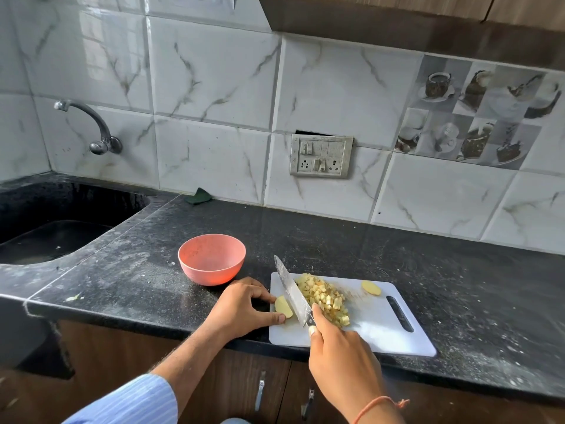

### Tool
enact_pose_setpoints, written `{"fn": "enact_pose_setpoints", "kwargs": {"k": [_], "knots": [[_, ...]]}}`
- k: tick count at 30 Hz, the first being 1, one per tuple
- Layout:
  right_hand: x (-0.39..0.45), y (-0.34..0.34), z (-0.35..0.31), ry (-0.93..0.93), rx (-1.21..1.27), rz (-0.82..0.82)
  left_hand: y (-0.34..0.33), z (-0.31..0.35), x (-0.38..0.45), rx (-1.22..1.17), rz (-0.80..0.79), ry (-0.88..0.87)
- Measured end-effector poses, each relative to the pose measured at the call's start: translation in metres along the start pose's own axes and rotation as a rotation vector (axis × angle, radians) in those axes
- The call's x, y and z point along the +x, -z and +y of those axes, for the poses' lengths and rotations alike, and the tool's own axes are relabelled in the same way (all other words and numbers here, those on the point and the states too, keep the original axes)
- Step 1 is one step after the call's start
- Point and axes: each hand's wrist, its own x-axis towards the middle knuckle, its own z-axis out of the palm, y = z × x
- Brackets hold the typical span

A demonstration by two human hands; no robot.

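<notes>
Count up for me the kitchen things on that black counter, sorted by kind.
Pink bowl: 1
White cutting board: 1
Knife: 1
Uncut potato pieces: 2, the near potato piece and the far potato piece
Pile of diced potato: 1
Green scrub pad: 1
Total: 7

A pink bowl (211, 272) stood on the speckled black countertop (428, 264) just left of the frame's centre, with a dark sink (61, 206) set into the counter at the far left and a curved metal tap (93, 125) on the marble-look tiles above it. A switch plate (321, 156) sat on the wall at mid-frame, a green scrub pad (199, 196) lay at the wall's foot to its lower left, and picture tiles (477, 114) of cups and cakes filled the upper right. Two metal cabinet handles (260, 390) hung at the bottom centre.
</notes>
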Motion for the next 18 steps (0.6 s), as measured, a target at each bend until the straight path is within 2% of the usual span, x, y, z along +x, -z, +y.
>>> {"fn": "enact_pose_setpoints", "kwargs": {"k": [12,18], "knots": [[0.016,-0.009,-0.014,0.043,-0.079,-0.03,0.001,0.002,0.001,-0.001,-0.017,0.007],[-0.007,-0.006,0.001,0.068,-0.073,-0.027,0.001,0.002,0.001,0.007,-0.022,0.018]]}}
